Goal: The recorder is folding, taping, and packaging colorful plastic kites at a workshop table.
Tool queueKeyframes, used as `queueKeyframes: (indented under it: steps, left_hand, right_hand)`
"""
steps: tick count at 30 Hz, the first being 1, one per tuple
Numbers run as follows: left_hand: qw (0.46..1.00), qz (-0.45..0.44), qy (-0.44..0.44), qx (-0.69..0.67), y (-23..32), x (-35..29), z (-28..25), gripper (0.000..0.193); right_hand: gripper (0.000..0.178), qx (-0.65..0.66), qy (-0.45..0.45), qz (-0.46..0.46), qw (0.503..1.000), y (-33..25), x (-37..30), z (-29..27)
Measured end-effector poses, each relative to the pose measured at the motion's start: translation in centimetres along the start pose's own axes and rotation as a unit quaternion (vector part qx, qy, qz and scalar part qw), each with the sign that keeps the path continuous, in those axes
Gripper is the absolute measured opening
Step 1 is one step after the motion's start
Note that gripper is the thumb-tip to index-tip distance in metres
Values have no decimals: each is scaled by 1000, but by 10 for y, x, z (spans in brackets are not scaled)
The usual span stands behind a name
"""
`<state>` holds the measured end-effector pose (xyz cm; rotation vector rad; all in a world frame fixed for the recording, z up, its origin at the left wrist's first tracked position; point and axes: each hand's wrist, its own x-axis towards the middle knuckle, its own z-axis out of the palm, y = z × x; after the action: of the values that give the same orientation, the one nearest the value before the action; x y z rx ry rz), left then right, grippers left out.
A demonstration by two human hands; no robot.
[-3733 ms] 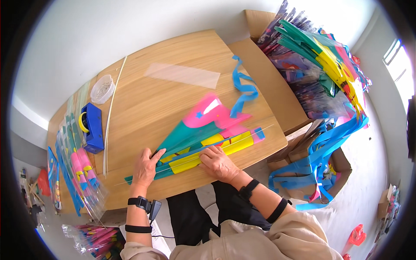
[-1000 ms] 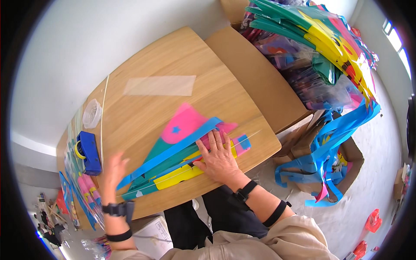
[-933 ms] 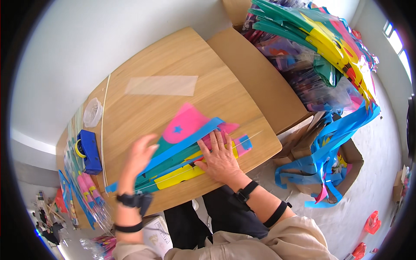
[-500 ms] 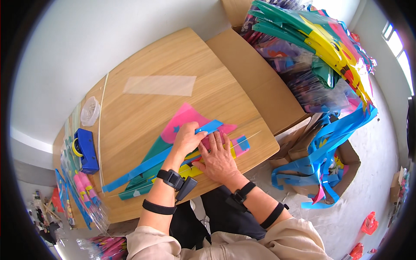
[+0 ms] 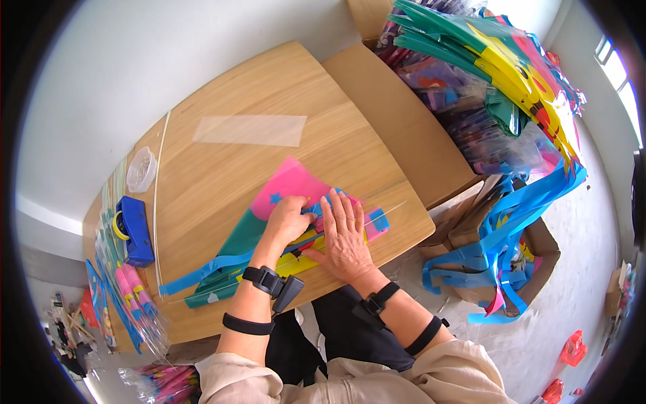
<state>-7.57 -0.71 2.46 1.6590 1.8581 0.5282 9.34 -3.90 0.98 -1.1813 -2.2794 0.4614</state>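
Observation:
A thin plastic kite [image 5: 288,180], pink, green and yellow with a blue star, lies folded near the table's front edge. Along it runs a blue ribbon [image 5: 214,266], its far part bunched under my hands. My left hand [image 5: 288,219] has its fingers closed on that ribbon over the kite's middle. Flat with fingers stretched out, my right hand [image 5: 345,237] presses on the kite and ribbon; what lies beneath the palm is hidden. A thin rod [image 5: 396,209] sticks out past the kite's right end.
On the table [image 5: 269,81] are a clear film strip [image 5: 250,130], a clear tub [image 5: 141,170], a blue tape dispenser [image 5: 137,232] and bagged pink rolls [image 5: 134,286]. To the right stand a cardboard box [image 5: 397,128], stacked bagged kites [image 5: 498,74] and a carton [image 5: 542,266] with blue ribbons [image 5: 501,236].
The ribbon's folded end, which stuck out above my left hand, is now down under both hands. My right hand has slid up a little over it, and the ribbon lies slacker.

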Motion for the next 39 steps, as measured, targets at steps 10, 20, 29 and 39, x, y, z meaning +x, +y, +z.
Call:
queueKeyframes:
  steps: [10,20,29,39]
  left_hand:
    - [979,-80,-93,-162,-42,-14,-27,14]
    - [990,-70,1,-121,-96,-103,-79,13]
    - [983,-162,71,-53,-147,-130,-93,15]
    - [981,-176,58,56,-138,-124,-91,21]
  right_hand:
    - [93,-84,-53,8,995,3,1,13]
    - [88,-108,-61,7,992,-1,3,13]
    - [85,-129,-60,-5,990,-5,2,14]
    - [61,-100,-78,-249,960,-73,4,60]
